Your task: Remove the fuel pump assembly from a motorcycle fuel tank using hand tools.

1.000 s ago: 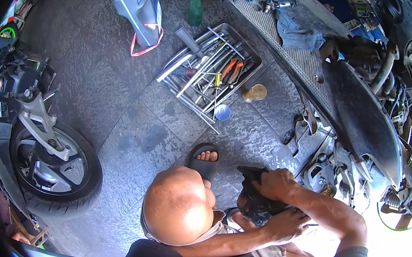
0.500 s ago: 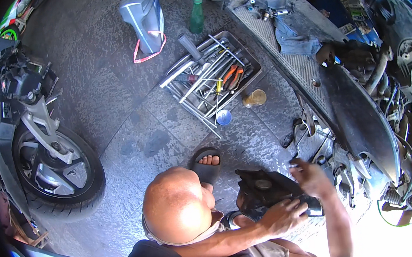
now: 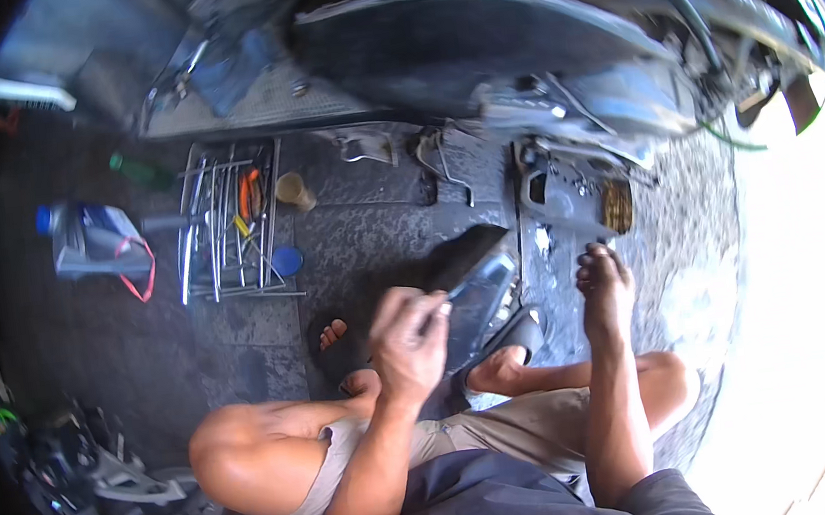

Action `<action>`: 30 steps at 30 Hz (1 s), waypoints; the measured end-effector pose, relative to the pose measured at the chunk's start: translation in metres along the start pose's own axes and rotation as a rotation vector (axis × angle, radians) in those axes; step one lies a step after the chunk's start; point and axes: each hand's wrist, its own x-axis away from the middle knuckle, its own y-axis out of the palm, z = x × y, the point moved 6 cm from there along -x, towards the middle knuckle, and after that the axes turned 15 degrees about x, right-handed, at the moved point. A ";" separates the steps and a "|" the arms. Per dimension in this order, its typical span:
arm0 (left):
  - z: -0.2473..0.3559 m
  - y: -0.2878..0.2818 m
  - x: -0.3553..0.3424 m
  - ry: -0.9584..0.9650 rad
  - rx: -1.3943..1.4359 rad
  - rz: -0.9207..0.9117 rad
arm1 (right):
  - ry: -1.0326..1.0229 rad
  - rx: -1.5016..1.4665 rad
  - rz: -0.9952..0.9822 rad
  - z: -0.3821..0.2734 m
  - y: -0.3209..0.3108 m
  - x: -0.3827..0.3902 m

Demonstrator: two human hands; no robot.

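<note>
My left hand point(image 3: 409, 338) is closed on a black plastic cover piece point(image 3: 479, 273), held low in front of my knees above my sandalled feet. My right hand point(image 3: 604, 283) is off the cover, fingers apart and holding nothing, stretched out over the paved floor. Just beyond it lie a dark bracket part point(image 3: 563, 196) and a small brown ribbed piece point(image 3: 616, 206). The stripped scooter body point(image 3: 510, 36) spans the top of the view.
A wire tool tray point(image 3: 228, 227) with several wrenches and orange-handled pliers lies at the left, with a blue cap point(image 3: 285, 261) and a small tan cup point(image 3: 295, 191) beside it. A grey jug with a red strap point(image 3: 89, 241) and a green bottle point(image 3: 137, 171) lie farther left. A wheel point(image 3: 147, 507) is at the lower left.
The view has swung round. Both hands were on the black cover; now only my left hand grips it, and my right hand has let go and moved out to the right.
</note>
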 end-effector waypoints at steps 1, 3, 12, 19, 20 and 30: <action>-0.001 0.001 0.000 0.001 -0.014 0.014 | 0.082 -0.027 0.010 0.018 -0.001 0.004; -0.010 0.002 0.002 -0.038 -0.049 0.049 | 0.144 -0.008 0.003 0.037 0.003 0.007; -0.034 -0.033 0.019 -0.166 -0.117 0.238 | 0.311 -0.031 -0.413 0.098 0.083 0.028; -0.021 -0.014 0.041 -0.031 -0.113 0.210 | -0.032 0.140 -0.466 0.084 0.085 0.048; -0.021 -0.015 0.046 -0.004 -0.132 0.221 | -0.042 0.132 -0.464 0.087 0.086 0.047; -0.003 -0.006 0.044 0.120 -0.026 0.315 | -0.060 0.063 -0.557 0.049 0.126 0.007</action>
